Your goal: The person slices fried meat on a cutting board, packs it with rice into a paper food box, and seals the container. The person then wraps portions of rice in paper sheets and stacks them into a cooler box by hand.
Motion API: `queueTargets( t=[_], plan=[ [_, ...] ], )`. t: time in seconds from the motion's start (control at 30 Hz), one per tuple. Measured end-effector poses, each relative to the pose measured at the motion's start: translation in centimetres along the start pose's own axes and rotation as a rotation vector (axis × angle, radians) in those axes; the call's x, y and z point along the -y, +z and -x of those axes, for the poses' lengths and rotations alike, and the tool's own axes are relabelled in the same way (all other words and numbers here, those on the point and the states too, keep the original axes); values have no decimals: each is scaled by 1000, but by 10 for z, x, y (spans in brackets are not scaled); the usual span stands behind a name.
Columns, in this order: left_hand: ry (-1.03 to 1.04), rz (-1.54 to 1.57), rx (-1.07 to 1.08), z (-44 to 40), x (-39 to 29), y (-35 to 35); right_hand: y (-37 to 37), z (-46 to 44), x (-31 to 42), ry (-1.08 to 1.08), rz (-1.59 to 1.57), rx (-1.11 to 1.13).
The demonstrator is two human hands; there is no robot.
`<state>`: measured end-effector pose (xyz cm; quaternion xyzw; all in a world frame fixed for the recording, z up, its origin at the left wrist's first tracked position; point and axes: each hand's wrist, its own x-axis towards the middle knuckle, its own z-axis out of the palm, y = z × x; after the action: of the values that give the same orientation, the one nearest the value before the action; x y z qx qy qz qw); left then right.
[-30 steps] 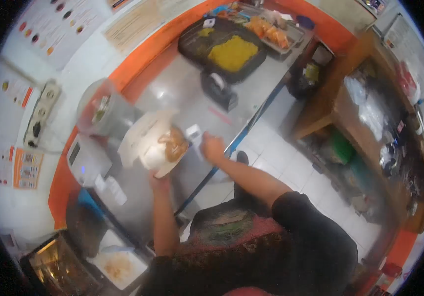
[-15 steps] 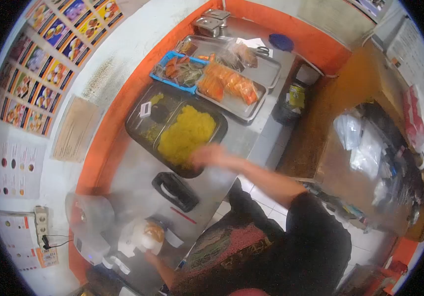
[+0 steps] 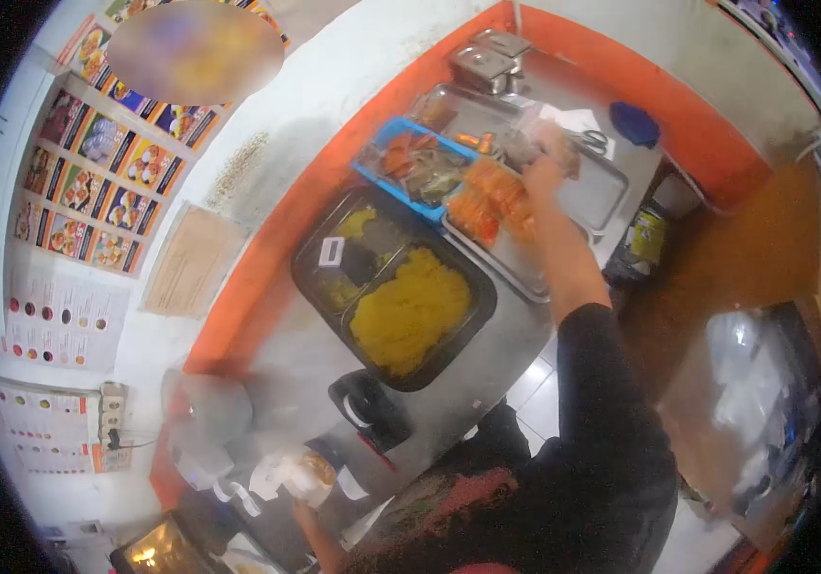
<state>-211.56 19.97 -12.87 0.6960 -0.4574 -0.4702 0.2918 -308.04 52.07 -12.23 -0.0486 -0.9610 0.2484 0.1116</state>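
My left hand [image 3: 305, 517] is low in the view, gripping the near edge of a white paper [image 3: 274, 475] with tan-brown food [image 3: 315, 471] on it; its fingers are partly hidden. Far forward, my right hand [image 3: 548, 170] reaches over a clear plastic bag [image 3: 523, 145] on a metal tray [image 3: 598, 203]. Its fingers are blurred and I cannot see what they grasp. Beside that arm, orange packets in clear wrap [image 3: 487, 201] lie on another metal tray. A blue basket [image 3: 382, 172] of sliced items adjoins them.
A black divided tray [image 3: 487, 306] holds yellow shredded food [image 3: 410, 311] and a small white label. Nearer stand a black container [image 3: 372, 409] and a translucent tub [image 3: 205, 421]. Scissors [image 3: 594, 143], a blue lid [image 3: 634, 124] and lidded steel pans [image 3: 483, 65] are at the back.
My right hand has left the yellow food and moved forward to the plastic bag on the metal tray. My left hand stays at the white paper. The camera view has shifted.
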Motion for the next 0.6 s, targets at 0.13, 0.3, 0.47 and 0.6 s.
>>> queueTargets(
  t=[0.13,0.3,0.47,0.6],
  plan=[
    [86,-210,-9,17,13,-17,2,-1,-5,172,-22,-72],
    [138,-333,208,4,29,-43,11,-8,-44,-56,-107,15],
    [9,-78,-106,42,6,-38,23,-15,-44,-106,52,112],
    [-66,-227,-84,36,14,-53,-2,-2,-34,-86,34,-248]
  ],
)
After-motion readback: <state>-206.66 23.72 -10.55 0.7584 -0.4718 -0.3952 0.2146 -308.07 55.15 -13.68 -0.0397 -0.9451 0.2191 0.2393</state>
